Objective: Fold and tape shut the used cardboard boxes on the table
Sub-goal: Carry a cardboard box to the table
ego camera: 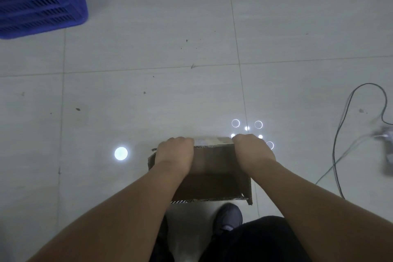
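Observation:
A brown cardboard box [212, 178] is held out above the tiled floor, in front of my legs. My left hand [175, 152] grips its far edge at the left, fingers curled over the top. My right hand [252, 150] grips the same far edge at the right in the same way. The box's near side faces me, with a striped strip of tape along its lower edge. A pale patch shows on top between my hands. My fingertips are hidden behind the edge.
A blue slatted plastic crate [38, 0] stands at the far left. Black cables [344, 130] loop over the floor at the right, beside a blurred grey object [386, 151]. My dark shoe [228, 218] is below the box. Lamp reflections dot the pale tiles.

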